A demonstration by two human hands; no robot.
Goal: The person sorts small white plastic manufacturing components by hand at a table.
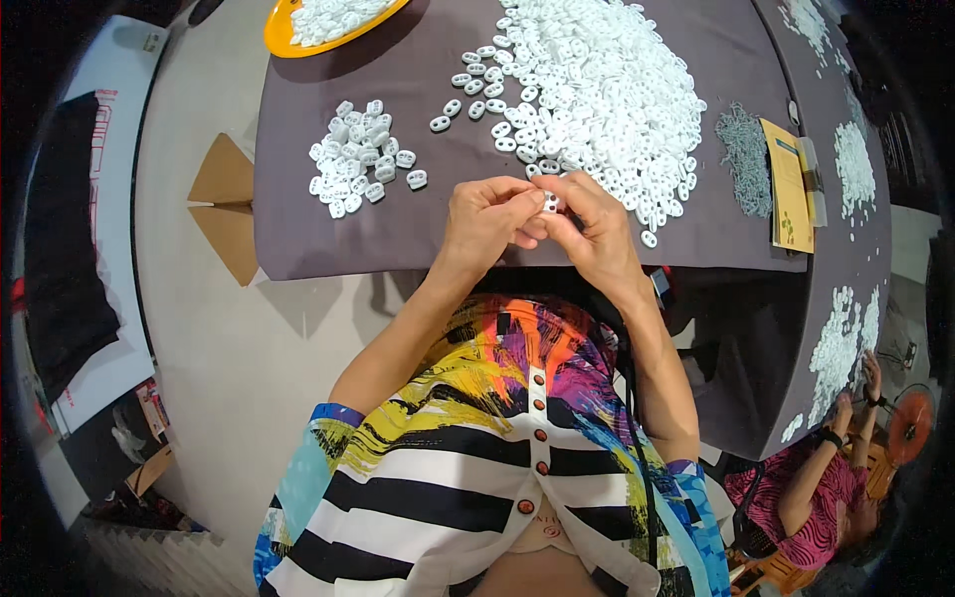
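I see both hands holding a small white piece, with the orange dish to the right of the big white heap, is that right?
Not quite: the head view shows the orange dish to the left of the big white heap. The left hand and right hand do hold a small white piece.

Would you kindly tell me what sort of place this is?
Probably a small assembly workshop: a big pile of white pieces on a table, a smaller pile, and a co-worker near more such pieces.

PASS: tablecloth [398, 244] nearside of small pile [355, 151] | BLOCK ahead: large pile [602, 95] | right: grey heap [746, 159]
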